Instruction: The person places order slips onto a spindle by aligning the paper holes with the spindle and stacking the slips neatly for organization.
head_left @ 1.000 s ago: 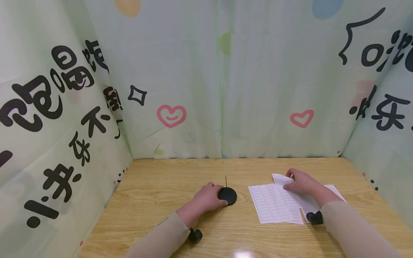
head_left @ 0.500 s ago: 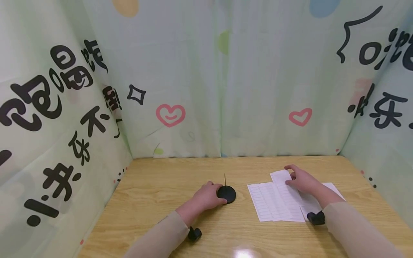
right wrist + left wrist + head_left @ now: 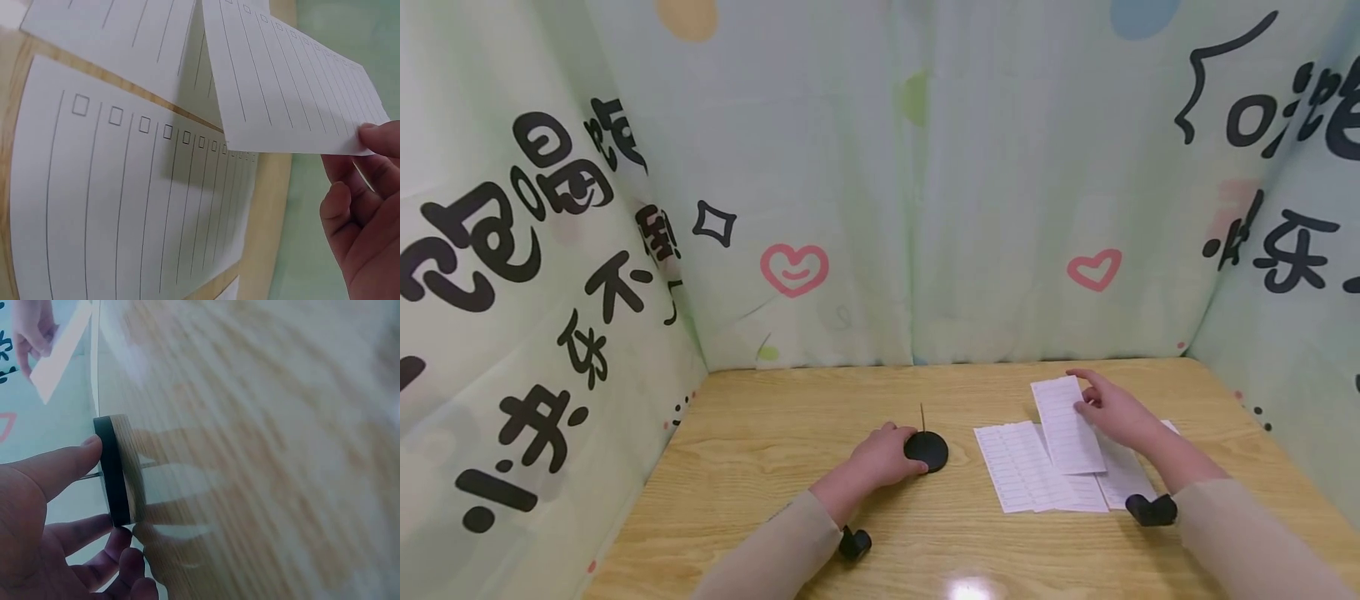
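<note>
A receipt spike with a round black base (image 3: 932,454) and a thin upright rod (image 3: 922,417) stands mid-table. My left hand (image 3: 883,457) grips the rim of this base; in the left wrist view the thumb is on one side and fingers are on the other. To the right, my right hand (image 3: 1112,410) pinches a white lined slip of paper (image 3: 1063,433) by its upper right edge. That slip is lifted and tilted, as the right wrist view shows, with a row of small checkboxes. More printed slips (image 3: 1011,471) lie below it, partly overlapping.
Another slip (image 3: 1127,482) lies under the right forearm. The wooden table (image 3: 775,417) ends at a patterned curtain (image 3: 850,325) behind, with more curtain at both sides. Black wrist cameras (image 3: 853,544) are strapped near both sleeves.
My right hand has raised one slip off the overlapping slips, moving it up and away from me. My left hand and the receipt spike have stayed in place.
</note>
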